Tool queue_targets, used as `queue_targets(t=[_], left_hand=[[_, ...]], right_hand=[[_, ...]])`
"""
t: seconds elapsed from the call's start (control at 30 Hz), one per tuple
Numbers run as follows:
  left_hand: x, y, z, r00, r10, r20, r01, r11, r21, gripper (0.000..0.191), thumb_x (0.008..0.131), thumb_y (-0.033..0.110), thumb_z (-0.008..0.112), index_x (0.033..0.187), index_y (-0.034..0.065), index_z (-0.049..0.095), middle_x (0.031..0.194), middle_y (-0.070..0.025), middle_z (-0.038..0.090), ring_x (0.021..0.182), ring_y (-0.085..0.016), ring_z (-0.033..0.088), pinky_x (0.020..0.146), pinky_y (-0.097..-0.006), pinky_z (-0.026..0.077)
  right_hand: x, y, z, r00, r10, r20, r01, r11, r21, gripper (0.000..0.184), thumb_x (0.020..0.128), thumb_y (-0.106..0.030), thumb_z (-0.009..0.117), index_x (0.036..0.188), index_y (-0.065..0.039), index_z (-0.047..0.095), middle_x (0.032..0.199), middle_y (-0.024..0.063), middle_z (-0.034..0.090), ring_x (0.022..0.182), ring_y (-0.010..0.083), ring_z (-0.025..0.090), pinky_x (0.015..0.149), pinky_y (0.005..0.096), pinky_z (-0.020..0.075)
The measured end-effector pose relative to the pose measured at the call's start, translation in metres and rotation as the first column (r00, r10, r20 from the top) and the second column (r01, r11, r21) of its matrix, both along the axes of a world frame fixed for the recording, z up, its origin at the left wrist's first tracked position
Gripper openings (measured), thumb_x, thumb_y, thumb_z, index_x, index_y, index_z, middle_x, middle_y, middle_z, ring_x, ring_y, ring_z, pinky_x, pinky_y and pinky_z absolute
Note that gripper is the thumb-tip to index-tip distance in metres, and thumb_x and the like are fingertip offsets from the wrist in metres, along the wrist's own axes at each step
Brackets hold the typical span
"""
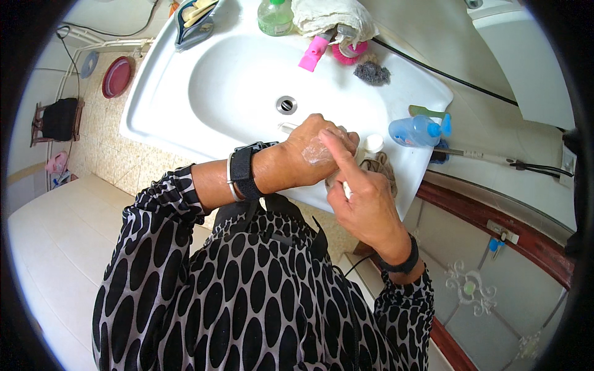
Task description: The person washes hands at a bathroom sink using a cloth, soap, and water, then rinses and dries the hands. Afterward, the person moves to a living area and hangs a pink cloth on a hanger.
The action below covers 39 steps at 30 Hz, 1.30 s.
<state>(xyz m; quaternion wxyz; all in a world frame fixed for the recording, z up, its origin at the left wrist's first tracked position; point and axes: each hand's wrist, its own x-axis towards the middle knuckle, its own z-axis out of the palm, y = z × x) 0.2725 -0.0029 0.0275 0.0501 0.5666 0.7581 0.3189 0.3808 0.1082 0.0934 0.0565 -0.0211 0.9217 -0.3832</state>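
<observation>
My left hand (318, 148), a watch and a bangle at its wrist, is palm down over the near side of the white washbasin (158, 111). Its fingers are curled, and white cream (318, 150) is smeared over its back. A slim white object (287, 127) shows past its far edge; whether the hand holds it is hidden. The extended index finger of my right hand (366, 199) touches the cream. Its other fingers are bent around a small white object (347, 190). A round white lid or jar (373, 143) and a brown cloth (387, 169) lie beside the hands.
A blue pump bottle (413, 131) and green-handled brush (427, 111) lie at the right rim. Behind the bowl are a green bottle (275, 17), white cloth (332, 16), pink spout (314, 53), steel wool (372, 73) and a pouch (192, 25). A red-framed door stands at right.
</observation>
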Motion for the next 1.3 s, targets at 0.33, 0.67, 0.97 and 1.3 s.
queue_targets(t=[0.33,0.67,0.97,1.3], left_hand=[[-0.001,-0.002,-0.005,0.995,-0.02,0.096,0.02,1.0,0.0,0.022,0.071,0.016,0.059,0.086,0.0012,0.054,0.068,-0.0118,0.059,0.067,-0.031,0.063,0.053,-0.039,0.045],[-0.014,-0.004,0.0,0.992,0.065,0.104,-0.047,0.984,-0.172,0.018,0.078,0.015,0.061,0.09,0.0027,0.054,0.071,-0.0136,0.061,0.066,-0.034,0.062,0.053,-0.0413,0.046],[-0.016,0.005,0.006,0.94,0.069,0.333,0.007,0.975,-0.222,0.023,0.075,0.015,0.064,0.092,0.0023,0.056,0.073,-0.0186,0.063,0.075,-0.038,0.063,0.063,-0.0443,0.049],[-0.024,-0.001,-0.015,0.456,-0.143,0.878,0.254,0.967,0.026,0.025,0.088,0.01,0.063,0.112,0.0014,0.058,0.093,-0.002,0.063,0.088,-0.007,0.053,0.077,-0.0255,0.045]], right_hand=[[-0.004,-0.001,0.002,0.998,0.037,0.055,-0.034,0.998,-0.06,0.067,0.075,0.005,0.053,0.137,-0.015,0.045,0.06,0.0138,0.055,0.052,0.0284,0.058,0.056,0.0366,0.047],[0.001,0.009,-0.012,0.993,0.118,0.008,-0.117,0.989,-0.095,0.069,0.076,0.004,0.054,0.14,-0.015,0.04,0.066,0.0179,0.058,0.057,0.0327,0.059,0.054,0.0408,0.0469],[0.003,0.015,-0.016,0.994,0.069,-0.088,-0.082,0.983,-0.163,0.059,0.078,0.007,0.054,0.135,-0.006,0.048,0.068,0.0044,0.057,0.058,0.0134,0.055,0.059,0.0268,0.0462],[-0.022,0.097,-0.019,0.955,-0.294,0.045,0.288,0.874,-0.392,0.037,0.092,-0.008,0.055,0.128,-0.002,0.053,0.106,0.0064,0.065,0.071,0.0078,0.054,0.063,0.0214,0.0446]])
